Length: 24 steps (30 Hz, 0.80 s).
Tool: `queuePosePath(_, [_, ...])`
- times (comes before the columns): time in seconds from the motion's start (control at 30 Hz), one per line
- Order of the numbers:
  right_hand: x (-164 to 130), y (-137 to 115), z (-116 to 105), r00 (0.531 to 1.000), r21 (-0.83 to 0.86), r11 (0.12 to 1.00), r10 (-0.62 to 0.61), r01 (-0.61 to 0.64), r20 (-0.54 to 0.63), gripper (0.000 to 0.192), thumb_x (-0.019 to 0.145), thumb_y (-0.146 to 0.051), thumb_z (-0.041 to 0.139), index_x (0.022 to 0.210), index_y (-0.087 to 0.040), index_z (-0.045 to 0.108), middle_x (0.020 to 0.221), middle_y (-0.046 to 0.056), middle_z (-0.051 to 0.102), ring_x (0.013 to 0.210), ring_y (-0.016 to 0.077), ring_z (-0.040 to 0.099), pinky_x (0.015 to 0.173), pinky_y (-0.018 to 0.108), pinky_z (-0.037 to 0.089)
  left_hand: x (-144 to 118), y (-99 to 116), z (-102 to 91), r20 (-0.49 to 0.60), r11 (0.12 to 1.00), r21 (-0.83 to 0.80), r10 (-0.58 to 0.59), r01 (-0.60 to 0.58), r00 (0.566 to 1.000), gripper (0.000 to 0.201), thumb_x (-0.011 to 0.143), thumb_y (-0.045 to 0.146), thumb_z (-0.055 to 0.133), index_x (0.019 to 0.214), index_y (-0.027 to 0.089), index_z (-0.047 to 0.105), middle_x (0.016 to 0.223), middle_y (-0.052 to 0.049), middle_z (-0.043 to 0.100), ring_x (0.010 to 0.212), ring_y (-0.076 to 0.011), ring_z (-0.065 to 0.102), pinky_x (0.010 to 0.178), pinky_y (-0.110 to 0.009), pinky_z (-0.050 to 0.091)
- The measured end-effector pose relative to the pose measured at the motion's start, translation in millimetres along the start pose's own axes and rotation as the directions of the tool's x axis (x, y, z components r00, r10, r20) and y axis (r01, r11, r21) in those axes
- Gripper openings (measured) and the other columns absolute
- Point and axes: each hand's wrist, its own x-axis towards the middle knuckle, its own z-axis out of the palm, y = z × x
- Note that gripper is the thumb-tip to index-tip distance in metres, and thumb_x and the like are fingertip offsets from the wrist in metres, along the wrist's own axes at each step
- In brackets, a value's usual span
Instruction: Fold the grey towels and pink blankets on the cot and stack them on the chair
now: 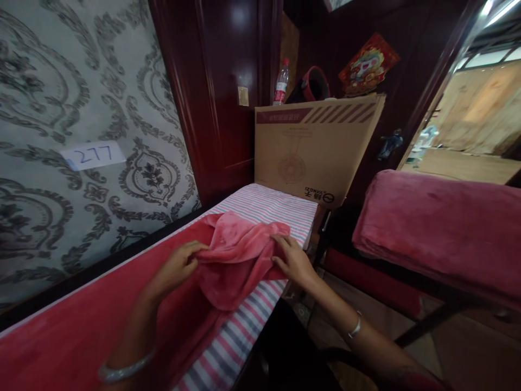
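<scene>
A pinkish-red plush blanket (240, 244) lies bunched up toward the far end of a long narrow surface covered with a striped cloth (244, 320). My left hand (177, 269) pinches a fold at the blanket's left side between thumb and fingers. On the right, my right hand (293, 259) grips the blanket's right edge, its thumb below and fingers over the top. Between the two hands the fabric is gathered into soft folds and slightly raised. The rest of the blanket spreads flat toward the lower left.
A large cardboard box (309, 152) stands at the far end, with a plastic bottle (281, 82) on or behind it. Folded red blankets (439, 233) lie stacked on a stand to the right. Patterned wallpaper (150, 174) with a paper label (93, 155) borders the left.
</scene>
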Motion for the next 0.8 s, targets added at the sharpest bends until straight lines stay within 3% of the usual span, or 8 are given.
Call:
queuePosePath(0.13, [-13, 3, -10, 0.999, 0.329, 0.944, 0.027, -0.015, -0.03, 0.012, 0.088, -0.025, 0.055, 0.096, -0.022, 0.064, 0.09, 0.006, 0.065, 0.082, 0.0212, 0.062, 0.077, 0.035, 0.053, 1, 2, 1.8, 0.041, 0.999, 0.046, 0.008, -0.009, 0.999, 0.026, 0.06, 0.028, 0.043, 0.071, 0.023, 0.066, 0.075, -0.004, 0.069, 0.074, -0.0227, 0.062, 0.072, -0.032, 0.047])
queuePosePath(0.23, [-12, 1, -42, 0.987, 0.51, 0.857, 0.01, 0.073, -0.159, 0.019, 0.091, -0.042, 0.056, 0.085, -0.024, 0.059, 0.084, 0.004, 0.063, 0.081, 0.021, 0.061, 0.075, 0.034, 0.051, 0, 5, 0.6, 0.058, 0.998, 0.058, 0.004, -0.007, 0.998, 0.019, 0.06, 0.027, 0.042, 0.063, 0.024, 0.06, 0.07, -0.003, 0.065, 0.07, -0.0212, 0.059, 0.069, -0.03, 0.046])
queuePosePath(0.3, [-1, 8, -59, 0.944, 0.582, 0.81, 0.13, 0.076, -0.304, 0.024, 0.09, -0.049, 0.057, 0.089, -0.025, 0.057, 0.089, 0.004, 0.063, 0.085, 0.0211, 0.061, 0.077, 0.033, 0.051, 0, 6, -1.5, 0.073, 0.998, 0.06, -0.004, -0.001, 0.997, 0.016, 0.06, 0.027, 0.042, 0.061, 0.025, 0.058, 0.069, -0.002, 0.063, 0.068, -0.0205, 0.058, 0.067, -0.029, 0.046])
queuePosePath(0.37, [17, 23, -61, 0.866, 0.657, 0.753, 0.314, 0.022, -0.389, 0.028, 0.087, -0.052, 0.059, 0.092, -0.026, 0.053, 0.092, 0.004, 0.062, 0.087, 0.021, 0.06, 0.076, 0.032, 0.05, -1, 6, -3.7, 0.063, 0.998, 0.065, -0.015, 0.011, 0.998, 0.014, 0.06, 0.028, 0.043, 0.061, 0.025, 0.056, 0.068, -0.001, 0.062, 0.067, -0.02, 0.057, 0.065, -0.029, 0.046])
queuePosePath(0.43, [37, 40, -48, 0.815, 0.745, 0.662, 0.475, -0.082, -0.332, 0.032, 0.08, -0.053, 0.061, 0.093, -0.025, 0.051, 0.09, 0.003, 0.062, 0.086, 0.0207, 0.06, 0.076, 0.032, 0.05, -2, 5, -5.7, 0.05, 0.997, 0.07, -0.028, 0.025, 0.998, 0.012, 0.06, 0.029, 0.043, 0.06, 0.025, 0.055, 0.067, -0.001, 0.061, 0.065, -0.0195, 0.056, 0.062, -0.029, 0.045])
queuePosePath(0.53, [60, 60, -16, 0.822, 0.806, 0.546, 0.551, -0.226, -0.142, 0.036, 0.07, -0.051, 0.064, 0.091, -0.024, 0.053, 0.086, 0.002, 0.063, 0.083, 0.02, 0.061, 0.078, 0.033, 0.051, -3, 1, -7.7, 0.049, 0.997, 0.069, -0.036, 0.033, 0.998, 0.01, 0.059, 0.03, 0.043, 0.059, 0.026, 0.052, 0.064, 0.0, 0.059, 0.062, -0.0189, 0.054, 0.06, -0.028, 0.045])
queuePosePath(0.67, [68, 71, 7, 0.881, 0.813, 0.482, 0.467, -0.326, 0.076, 0.044, 0.057, -0.049, 0.074, 0.089, -0.021, 0.062, 0.083, 0.003, 0.068, 0.078, 0.0199, 0.063, 0.076, 0.035, 0.053, -4, -1, -8.8, 0.066, 0.997, 0.069, -0.037, 0.032, 0.997, 0.01, 0.06, 0.031, 0.043, 0.057, 0.026, 0.051, 0.06, 0.001, 0.056, 0.061, -0.0187, 0.052, 0.058, -0.028, 0.044])
queuePosePath(0.8, [68, 73, 2, 0.891, 0.779, 0.461, 0.364, -0.425, 0.271, 0.044, 0.051, -0.048, 0.08, 0.079, -0.019, 0.063, 0.074, 0.002, 0.067, 0.07, 0.0203, 0.063, 0.067, 0.035, 0.052, -2, 1, -10.6, 0.068, 0.997, 0.065, -0.047, 0.043, 0.997, 0.01, 0.06, 0.032, 0.043, 0.055, 0.026, 0.05, 0.06, 0.001, 0.056, 0.059, -0.0184, 0.051, 0.057, -0.028, 0.044])
